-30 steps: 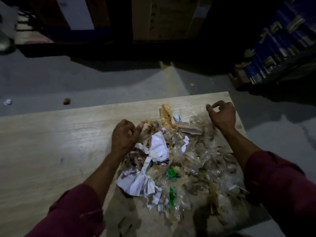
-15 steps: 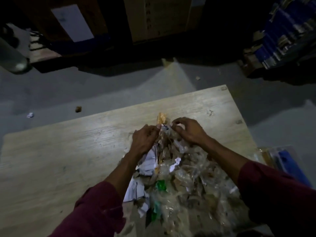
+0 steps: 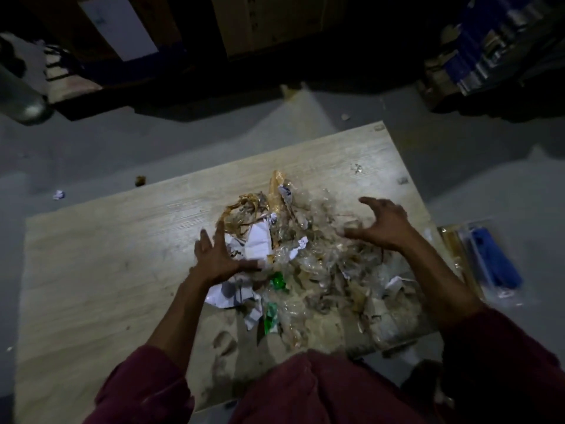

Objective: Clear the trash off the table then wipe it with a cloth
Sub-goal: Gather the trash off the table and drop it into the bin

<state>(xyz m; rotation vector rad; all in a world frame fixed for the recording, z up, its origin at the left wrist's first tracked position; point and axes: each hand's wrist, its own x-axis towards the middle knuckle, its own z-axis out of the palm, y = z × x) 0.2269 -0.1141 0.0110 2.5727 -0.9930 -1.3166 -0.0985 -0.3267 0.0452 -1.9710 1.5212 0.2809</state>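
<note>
A heap of trash [image 3: 308,264] lies on the right half of a pale wooden table [image 3: 101,270]: clear plastic wrappers, crumpled white paper [image 3: 256,243], green scraps [image 3: 276,281] and an orange-brown wrapper [image 3: 275,191]. My left hand [image 3: 218,257] rests on the heap's left edge, fingers spread, thumb on the white paper. My right hand [image 3: 382,223] hovers over the heap's right side, fingers apart and curled, holding nothing. No cloth is visible.
On the grey floor right of the table lies a clear package with a blue item [image 3: 492,261]. Small scraps [image 3: 58,194] and a brown bit [image 3: 140,179] sit on the floor beyond the table. Dark boxes [image 3: 269,22] and stacked goods [image 3: 495,47] stand farther back.
Half a second ago both hands pinched wrappers together at the heap's far end. They have let go and moved apart to either side of the heap with fingers spread.
</note>
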